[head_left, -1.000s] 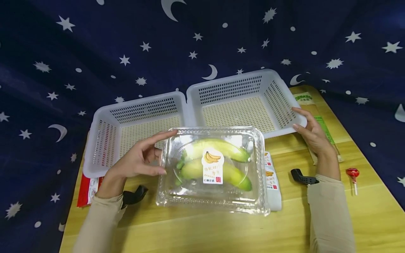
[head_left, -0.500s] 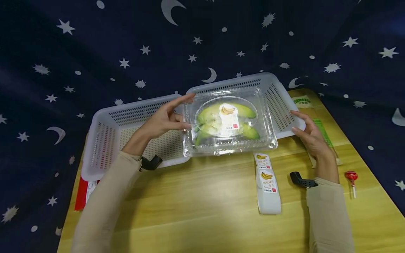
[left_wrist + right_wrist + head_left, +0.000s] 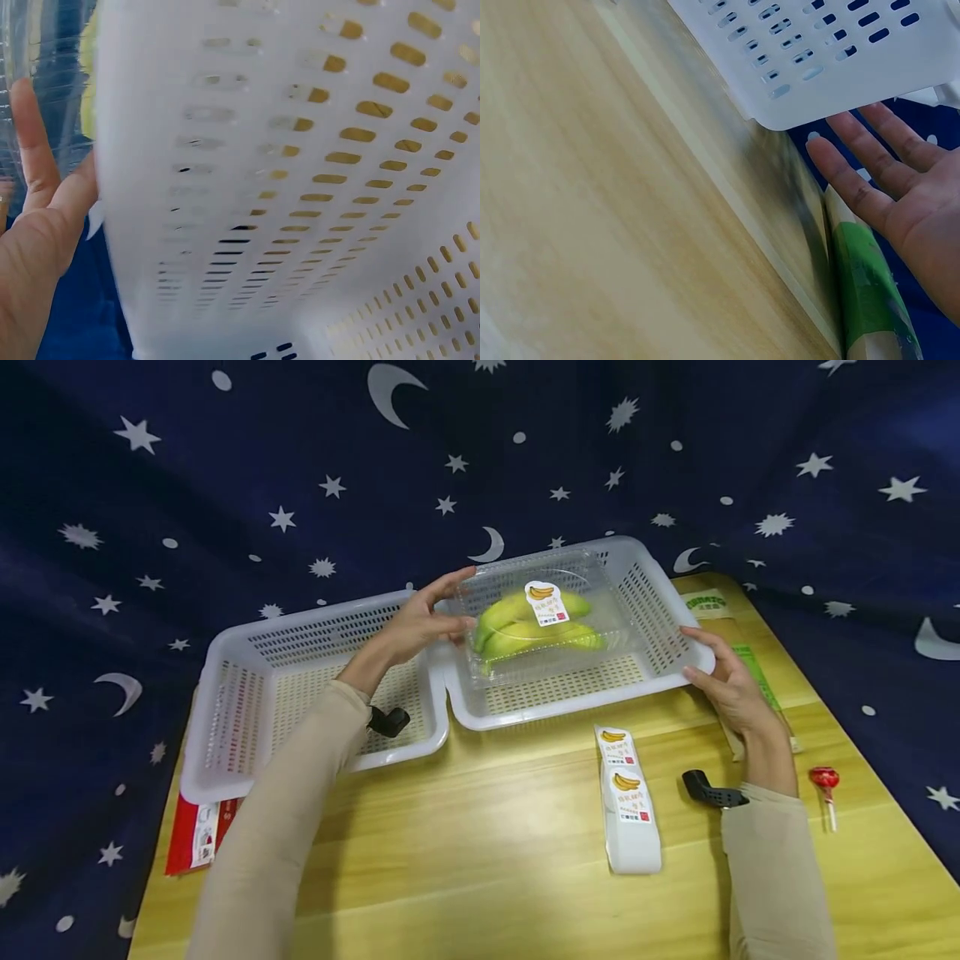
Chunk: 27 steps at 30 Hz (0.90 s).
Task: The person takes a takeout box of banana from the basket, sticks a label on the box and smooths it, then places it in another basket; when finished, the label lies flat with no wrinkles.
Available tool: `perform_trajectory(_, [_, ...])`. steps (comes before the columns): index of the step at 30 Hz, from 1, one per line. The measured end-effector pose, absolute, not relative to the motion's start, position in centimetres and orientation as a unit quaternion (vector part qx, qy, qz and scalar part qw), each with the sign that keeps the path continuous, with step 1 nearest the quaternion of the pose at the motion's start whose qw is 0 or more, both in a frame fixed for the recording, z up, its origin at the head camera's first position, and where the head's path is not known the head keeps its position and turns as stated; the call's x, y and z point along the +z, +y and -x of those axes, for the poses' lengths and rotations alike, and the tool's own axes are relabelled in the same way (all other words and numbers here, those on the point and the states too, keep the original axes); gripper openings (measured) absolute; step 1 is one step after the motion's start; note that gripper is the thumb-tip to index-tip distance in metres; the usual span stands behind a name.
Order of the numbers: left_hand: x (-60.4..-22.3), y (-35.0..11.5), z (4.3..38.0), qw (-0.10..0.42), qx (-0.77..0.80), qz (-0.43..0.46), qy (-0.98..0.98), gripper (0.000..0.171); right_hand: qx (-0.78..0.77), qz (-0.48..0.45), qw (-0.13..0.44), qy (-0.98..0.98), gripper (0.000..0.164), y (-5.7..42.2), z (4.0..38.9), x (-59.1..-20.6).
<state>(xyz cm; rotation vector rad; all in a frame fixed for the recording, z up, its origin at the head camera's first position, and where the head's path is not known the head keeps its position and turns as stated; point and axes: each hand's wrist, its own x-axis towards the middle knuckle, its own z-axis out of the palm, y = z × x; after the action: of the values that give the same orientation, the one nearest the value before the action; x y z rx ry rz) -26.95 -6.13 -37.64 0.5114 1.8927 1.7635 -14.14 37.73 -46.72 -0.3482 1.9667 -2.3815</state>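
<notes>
My left hand [image 3: 420, 627] grips the left edge of a clear plastic clamshell box [image 3: 487, 672], thumb and fingers at its side. Inside it lie yellow-green bananas [image 3: 525, 639], and a banana sticker [image 3: 547, 603] is on the lid. The box overlaps the opening of the right white basket [image 3: 480, 722]. In the left wrist view, the thumb and a finger lie along the box wall, beside the left white basket [image 3: 142, 187]. At the right basket's front right corner, my right hand [image 3: 738, 689] touches the rim, fingers extended; the right wrist view shows several straight fingers [image 3: 855, 187] beneath that corner.
The left basket [image 3: 408, 752] stands against the right one. A strip of banana stickers [image 3: 630, 802] lies in front. At the right are a red lollipop [image 3: 825, 777] and a green-and-tan packet [image 3: 757, 668]; a red packet [image 3: 187, 835] lies at the left. A starry curtain hangs behind.
My left hand has carried the banana box from the front of the table back and to the right, over the right basket. My right hand has stayed at that basket's corner.
</notes>
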Motion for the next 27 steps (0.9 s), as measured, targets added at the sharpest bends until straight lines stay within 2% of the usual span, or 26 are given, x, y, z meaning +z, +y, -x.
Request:
perform_trajectory(14, [-39.3,-3.0,26.9,0.266,0.595,-0.221,0.726,0.081,-0.762,0.118,0.019,0.636,0.058,37.6,14.0,-46.9])
perform_trajectory(20, [-39.6,-2.5,27.0,0.249,0.583,-0.22,0.742,0.081,-0.761,0.122,0.015,0.637,0.057,37.7,14.0,-46.8])
perform_trajectory(27, [-39.0,-2.5,27.3,0.219,0.485,-0.272,0.801,0.083,-0.757,0.119,0.017,0.642,0.057,37.7,14.0,-46.6])
